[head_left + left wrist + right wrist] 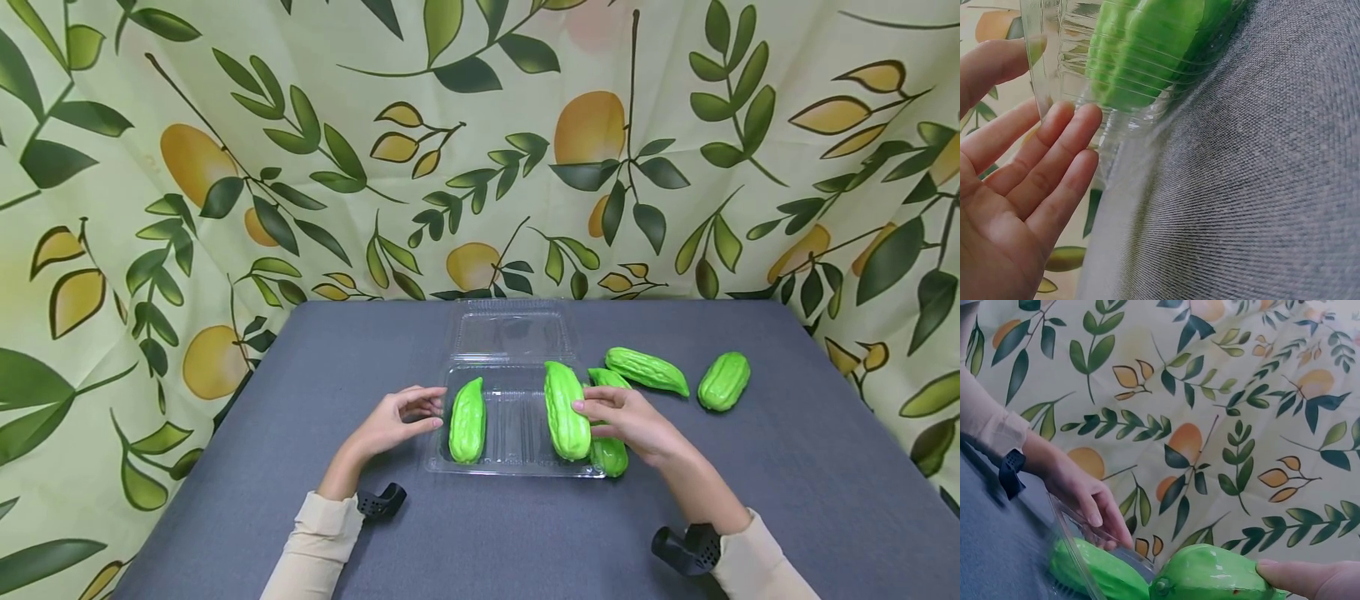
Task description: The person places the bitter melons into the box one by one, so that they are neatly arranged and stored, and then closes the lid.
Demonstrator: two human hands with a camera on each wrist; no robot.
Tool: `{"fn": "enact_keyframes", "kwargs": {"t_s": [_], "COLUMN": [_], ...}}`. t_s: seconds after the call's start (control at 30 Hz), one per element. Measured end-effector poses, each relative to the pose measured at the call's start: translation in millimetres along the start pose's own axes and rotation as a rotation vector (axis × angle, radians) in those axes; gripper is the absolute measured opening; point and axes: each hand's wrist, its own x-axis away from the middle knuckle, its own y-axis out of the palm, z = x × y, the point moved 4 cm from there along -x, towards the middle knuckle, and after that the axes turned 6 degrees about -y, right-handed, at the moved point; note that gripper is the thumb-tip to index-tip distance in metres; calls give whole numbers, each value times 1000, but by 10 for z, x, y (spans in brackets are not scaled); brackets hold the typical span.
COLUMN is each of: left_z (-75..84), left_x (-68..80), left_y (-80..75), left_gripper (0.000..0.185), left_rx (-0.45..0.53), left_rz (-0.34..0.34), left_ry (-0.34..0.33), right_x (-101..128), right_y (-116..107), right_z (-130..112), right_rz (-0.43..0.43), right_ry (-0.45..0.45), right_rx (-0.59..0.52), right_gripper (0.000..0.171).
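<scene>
Over the clear plastic box (517, 467) our right hand (630, 421) curls its fingers around a green gourd (566, 410), lying along the right side of the box, while our left hand (393, 421) rests with straight fingers against the box's left wall, next to another gourd (467, 419) inside. We think the box is light and could slide on the grey table (300, 400) if we push the gourd sideways. The gourd under our right hand, just right of the box (609, 454), may block it too.

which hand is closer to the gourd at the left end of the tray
Left. The left hand sits right beside that gourd, fingers at the tray wall. The right hand is across the tray, holding another gourd.
</scene>
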Motion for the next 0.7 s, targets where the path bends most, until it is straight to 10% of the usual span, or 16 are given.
{"fn": "enact_keyframes", "kwargs": {"t_s": [0.7], "left_z": [-1], "left_x": [1], "left_y": [3], "left_gripper": [47], "left_rx": [-5], "left_rz": [-1], "left_ry": [4], "right_x": [-192], "right_y": [341], "right_z": [-28], "right_rz": [2], "right_ry": [-22], "right_rx": [-64], "right_gripper": [59]}}
